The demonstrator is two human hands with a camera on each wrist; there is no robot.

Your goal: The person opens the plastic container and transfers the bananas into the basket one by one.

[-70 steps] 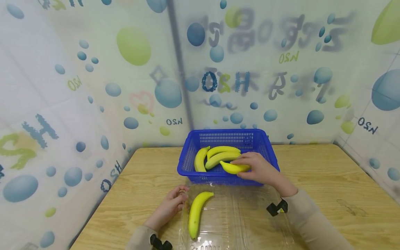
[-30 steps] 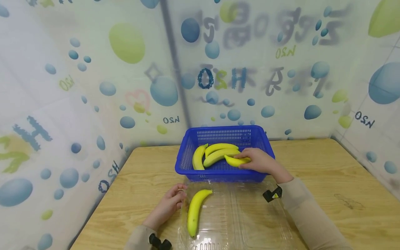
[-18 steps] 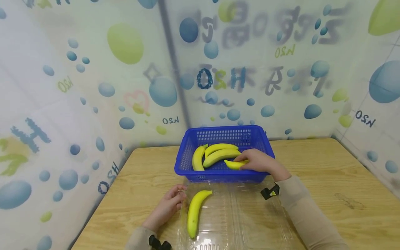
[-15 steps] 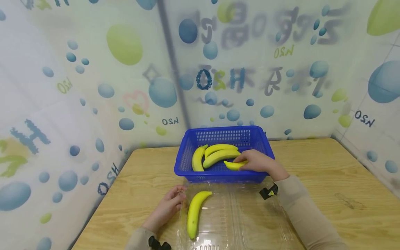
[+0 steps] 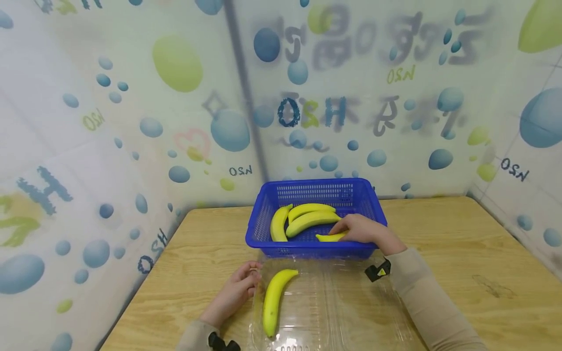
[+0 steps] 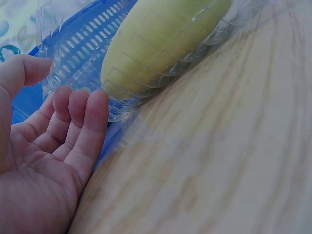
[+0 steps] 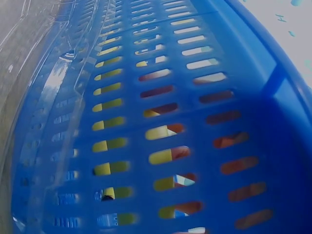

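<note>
My right hand (image 5: 361,228) reaches over the near right side of a blue basket (image 5: 316,251) and grips a banana (image 5: 330,238) low inside it. Three other bananas lie to the left, one of them a curved banana (image 5: 311,222). In the right wrist view the perforated basket wall (image 7: 131,117) hides most of that hand. In front of the basket lies an opened clear plastic clamshell container (image 5: 307,297), with a banana (image 5: 276,300) in its left half. My left hand (image 6: 53,131) holds the container's far left corner between thumb and curled fingertips.
The wooden table (image 5: 461,253) runs back to a white curtain (image 5: 395,122) printed with bubbles and letters. The container's far edge lies close against the basket's near side. Each forearm carries a black wrist camera, such as the right camera mount (image 5: 377,270).
My right hand has lowered the banana it grips toward the basket's near side, where the rim now covers part of it. My left hand stays at the container's corner.
</note>
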